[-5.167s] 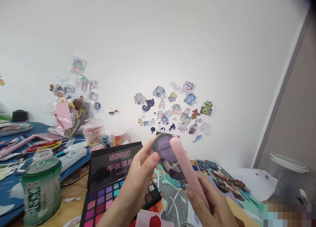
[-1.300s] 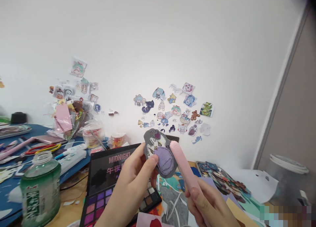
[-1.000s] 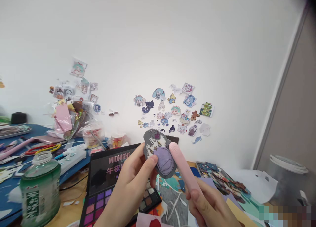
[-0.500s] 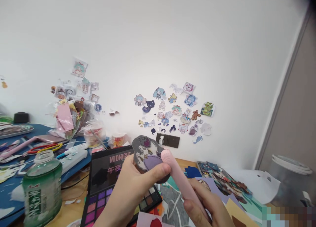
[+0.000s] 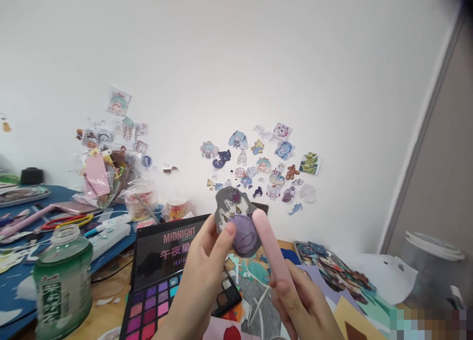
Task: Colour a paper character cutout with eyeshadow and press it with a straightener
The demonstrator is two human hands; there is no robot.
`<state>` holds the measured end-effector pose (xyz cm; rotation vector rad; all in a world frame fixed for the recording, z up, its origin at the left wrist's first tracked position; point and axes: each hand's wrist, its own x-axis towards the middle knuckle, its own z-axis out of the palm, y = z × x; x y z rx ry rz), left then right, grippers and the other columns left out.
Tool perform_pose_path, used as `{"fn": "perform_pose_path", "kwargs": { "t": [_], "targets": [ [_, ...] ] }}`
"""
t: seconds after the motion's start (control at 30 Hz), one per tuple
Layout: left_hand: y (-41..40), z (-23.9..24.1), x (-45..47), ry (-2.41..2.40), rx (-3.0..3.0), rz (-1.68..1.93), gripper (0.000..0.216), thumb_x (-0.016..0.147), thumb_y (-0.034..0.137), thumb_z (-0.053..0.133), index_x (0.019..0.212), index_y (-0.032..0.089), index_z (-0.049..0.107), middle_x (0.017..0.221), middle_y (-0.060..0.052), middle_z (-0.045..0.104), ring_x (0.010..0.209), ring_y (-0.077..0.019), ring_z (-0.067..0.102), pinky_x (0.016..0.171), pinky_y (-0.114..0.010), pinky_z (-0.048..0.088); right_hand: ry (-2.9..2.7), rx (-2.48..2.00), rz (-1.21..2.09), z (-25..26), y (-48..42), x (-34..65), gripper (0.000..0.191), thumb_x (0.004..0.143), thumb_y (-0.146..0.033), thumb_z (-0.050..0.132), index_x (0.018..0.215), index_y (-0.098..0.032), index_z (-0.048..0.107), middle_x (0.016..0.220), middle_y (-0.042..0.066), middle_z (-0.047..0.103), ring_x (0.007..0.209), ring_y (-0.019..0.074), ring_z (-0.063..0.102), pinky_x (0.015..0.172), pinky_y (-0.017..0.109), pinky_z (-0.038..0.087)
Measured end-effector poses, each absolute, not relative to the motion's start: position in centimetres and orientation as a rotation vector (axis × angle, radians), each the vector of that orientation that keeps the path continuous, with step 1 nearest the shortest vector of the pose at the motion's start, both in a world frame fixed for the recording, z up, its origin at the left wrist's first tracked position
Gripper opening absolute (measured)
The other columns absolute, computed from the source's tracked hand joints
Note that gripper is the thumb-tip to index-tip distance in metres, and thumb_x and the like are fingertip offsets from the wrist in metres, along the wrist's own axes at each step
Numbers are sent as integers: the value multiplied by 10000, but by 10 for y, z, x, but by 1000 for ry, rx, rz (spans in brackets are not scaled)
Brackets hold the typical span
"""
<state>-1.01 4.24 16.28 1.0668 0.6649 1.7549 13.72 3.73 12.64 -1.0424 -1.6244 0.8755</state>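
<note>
Held up above the desk is a grey-edged cartoon cut-out (image 5: 243, 234) with a pale figure and a round purple part. My left hand (image 5: 205, 261) grips its left side, thumb pressed on the front and the other fingers mostly hidden behind. My right hand (image 5: 303, 303) is wrapped round a pink rod-shaped tool (image 5: 274, 249) whose exact kind I cannot tell. The tool's rounded tip touches or overlaps the cut-out's right edge. Behind my left wrist lies an open eyeshadow palette (image 5: 157, 249), partly covered by my arm.
A green-and-clear jar (image 5: 63, 283) stands at left, near a white power strip (image 5: 111, 239). A tray of cut-outs (image 5: 328, 266) and a lidded bin (image 5: 424, 266) are at right. Stickers (image 5: 264, 163) cover part of the wall. A white cable (image 5: 258, 305) crosses the desk.
My left hand has moved right and turned the cut-out, showing more of its purple part. My left thumb has shifted away from the tool's tip, and the tool stands slightly steeper.
</note>
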Motion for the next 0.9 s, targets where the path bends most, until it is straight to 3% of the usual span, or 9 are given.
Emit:
{"fn": "perform_pose_path", "kwargs": {
  "t": [0.13, 0.37, 0.6, 0.73, 0.9],
  "targets": [
    [54, 161, -9, 722, 1077, 1722, 241, 802, 344, 596, 987, 190, 608, 910, -8, 660, 756, -122, 574, 640, -178, 440, -1618, -967, 957, 117, 55, 143, 489, 808, -644, 417, 821, -168, 526, 497, -75, 349, 360, 53, 250, 394, 226, 179],
    [73, 154, -19, 787, 1238, 1506, 238, 833, 336, 543, 966, 155, 620, 889, -33, 655, 765, -140, 589, 714, -229, 470, -1220, -926, 1235, 121, 69, 151, 477, 799, -651, 437, 864, -181, 487, 514, -93, 413, 306, 12, 281, 358, 171, 218],
    [96, 129, -7, 791, 1344, 1240, 380, 803, 407, 549, 1059, 126, 565, 679, -8, 596, 540, -128, 553, 520, -238, 477, -1050, -872, 1354, 106, 89, 152, 537, 733, -673, 518, 889, -159, 521, 423, -98, 455, 242, -2, 222, 287, 136, 188],
    [103, 120, -3, 751, 1391, 1183, 386, 740, 444, 615, 919, 102, 621, 612, 3, 557, 504, -108, 500, 463, -200, 418, -1157, -980, 1217, 95, 93, 151, 495, 673, -532, 693, 907, -135, 513, 254, -140, 309, 241, 20, 204, 294, 138, 160],
    [102, 119, 0, 708, 1424, 1187, 342, 694, 449, 666, 749, 114, 633, 626, -7, 560, 565, -114, 506, 498, -195, 420, -1046, -964, 1167, 92, 97, 151, 467, 599, -438, 770, 838, -171, 471, 272, -156, 305, 228, 23, 206, 288, 153, 147]
  ]
}}
